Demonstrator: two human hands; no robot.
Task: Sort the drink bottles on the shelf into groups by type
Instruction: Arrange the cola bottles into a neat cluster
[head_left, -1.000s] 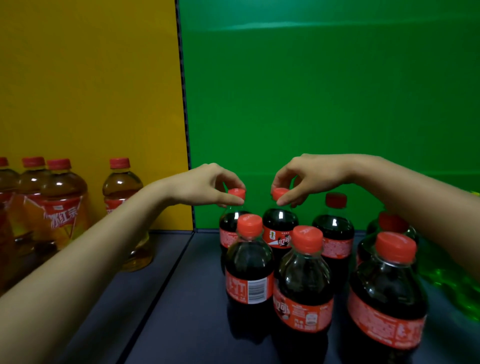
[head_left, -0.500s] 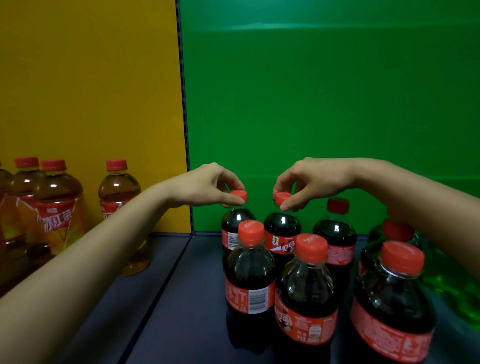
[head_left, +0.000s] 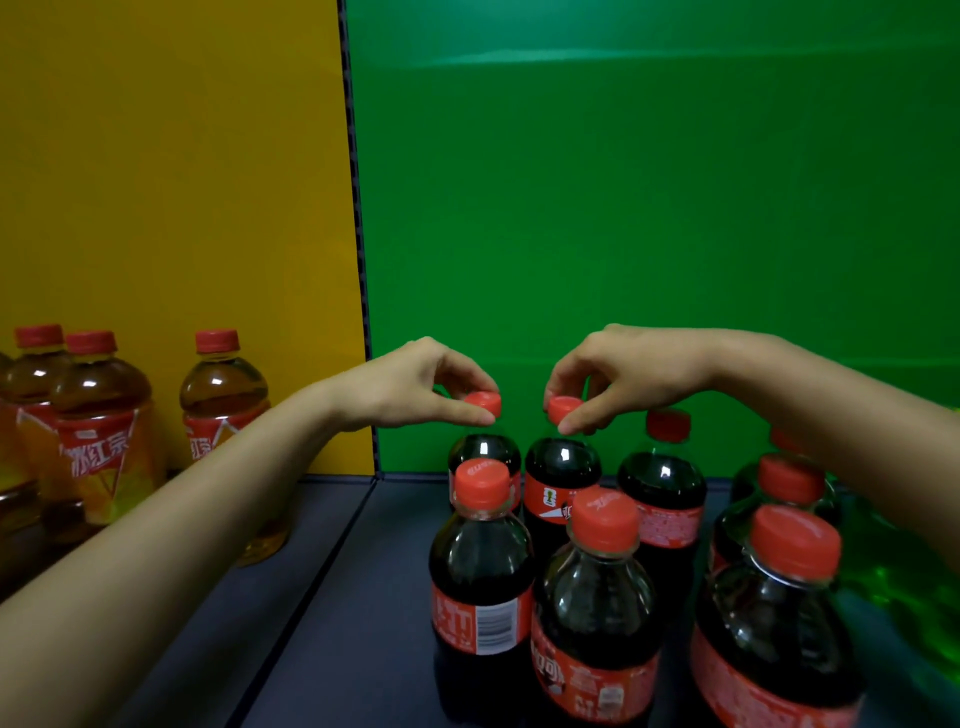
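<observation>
Against the yellow panel, tea bottles are standing on the shelf, red-capped and holding amber liquid. A forearm is hiding the foot of the nearest one.

The left hand is pinching the left cap of the back-left cola. Thumb and forefinger are clamping it while the other fingers are curling in. Just beside it, the right hand is pinching the right cap of the next cola the same way. Both bottles are standing upright near the green panel, each holding dark drink.

More colas are crowding in front and to the right, all capped, dark inside and red-labelled, most of them touching or nearly so. At the far right a green bottle is showing, too blurred to tell its contents.
</observation>
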